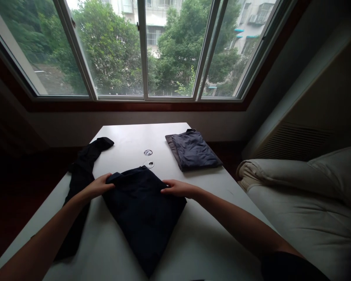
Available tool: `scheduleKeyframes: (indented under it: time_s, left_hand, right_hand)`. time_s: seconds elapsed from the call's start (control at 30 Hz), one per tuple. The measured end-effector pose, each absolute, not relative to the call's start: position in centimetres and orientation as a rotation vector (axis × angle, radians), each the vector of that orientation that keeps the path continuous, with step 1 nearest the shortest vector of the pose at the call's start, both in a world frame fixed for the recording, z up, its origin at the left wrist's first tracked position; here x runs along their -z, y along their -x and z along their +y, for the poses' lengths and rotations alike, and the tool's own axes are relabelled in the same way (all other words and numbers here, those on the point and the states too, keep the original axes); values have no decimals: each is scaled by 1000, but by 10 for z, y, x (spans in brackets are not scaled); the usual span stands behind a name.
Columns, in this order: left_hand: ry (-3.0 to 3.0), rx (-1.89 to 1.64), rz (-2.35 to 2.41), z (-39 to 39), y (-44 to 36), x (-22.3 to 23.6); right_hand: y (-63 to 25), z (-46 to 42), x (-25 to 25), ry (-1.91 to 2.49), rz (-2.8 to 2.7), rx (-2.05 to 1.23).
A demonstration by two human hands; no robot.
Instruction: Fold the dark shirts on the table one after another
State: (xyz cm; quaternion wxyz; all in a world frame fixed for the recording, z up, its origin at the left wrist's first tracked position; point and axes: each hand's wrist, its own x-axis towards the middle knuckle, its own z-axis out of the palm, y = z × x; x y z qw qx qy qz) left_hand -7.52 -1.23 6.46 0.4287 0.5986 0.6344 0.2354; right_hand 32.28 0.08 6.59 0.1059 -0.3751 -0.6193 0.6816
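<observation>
1. Dark navy folded cloth garment [143, 218]: mid-bench, nr side, one corner pointing twd the wearer; can't tell if whole underside rests flat.
2. Left hand [98, 186]: fingers pinching garment's upper L corner.
3. Right hand [179, 189]: fingers pinching its upper R edge; black sleeve [289, 267] on that arm.
4. White smooth-topped bench [219, 222] under it all.
5. Two small, flat round pieces [148, 152] just beyond garment, one behind the other; material unclear.
6. Long black crumpled cloth garment [83, 171]: along bench's L edge, partly behind left forearm.
7. Grey-blue folded cloth bundle [195, 150]: far R of bench, apart fr. both hands.
8. Off-white padded sofa [307, 207]: R of bench.
9. Wide sliding window [175, 58] w/ reddish-brown frame: bkgd, green trees [111, 47] outside.
</observation>
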Motion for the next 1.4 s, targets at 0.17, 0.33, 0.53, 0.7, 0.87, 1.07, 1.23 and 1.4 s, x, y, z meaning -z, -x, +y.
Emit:
scheduleKeyframes:
  time_s: [0.17, 0.33, 0.53, 0.7, 0.87, 1.07, 1.23, 1.4]
  left_hand:
    - [-1404, -607, 1380, -3, 58, -90]
    - [-1544, -699, 1230, 56, 25, -116]
    - [-1989, -995, 1269, 183, -88, -208]
    - [-2303, -1229, 1627, 248, -192, -245]
    - [-2617, -659, 1310, 204, -254, -135]
    - [-2744, -469, 955, 122, -267, -18]
    - [-2752, -643, 875, 101, -239, -32]
    - [-2833, -512, 1182, 108, -126, -50]
  right_hand:
    - [-355, -12, -86, 982, -1856, -1884]
    - [-410, -15, -104, 973, -1684, -1726]
    - [-463, 20, -140, 1097, -1419, -1247]
    - [-499, 96, -130, 1237, -1344, -933]
    - [-536, 151, -70, 1692, -1344, -804]
    - [-555, 168, -43, 1817, -1487, -373]
    - [-560, 179, -50, 2028, -1620, -235]
    - [-528, 167, -43, 1948, -1699, 189]
